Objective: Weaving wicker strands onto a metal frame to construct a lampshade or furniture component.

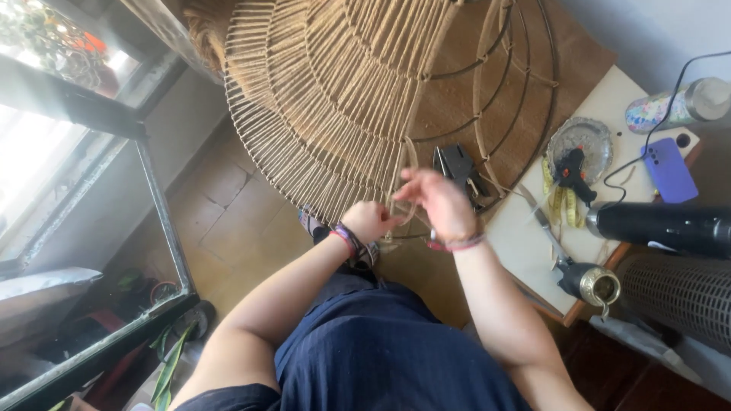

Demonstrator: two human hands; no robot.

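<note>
While we are looking down past our dark blue clothing, we are seeing a glass-paned door frame (156, 221) standing at the far left over the tiled floor (228, 228), and next to it the big wire frame (343, 99) spreading like a fan above our hands, its ribs wrapped in pale jute cord (402, 175). Our left hand (371, 221) is curling into a loose fist at the frame's lower edge, apparently pinching the cord, though the fingertips are hidden. Our right hand (440, 204), just beside it, is blurring, fingers bent around a loop of the same cord; how tight that grip is, we cannot tell. We are judging the cord light, soft and rough enough not to slip, best pinched close to the rib, while the frame is looking stiff yet light, best steadied at its rim. Further right, a small white table (525, 243) is carrying a black glue gun (572, 171) on a metal dish, a purple phone (670, 169), a patterned bottle (678, 103) and a black flask (662, 227)
</note>
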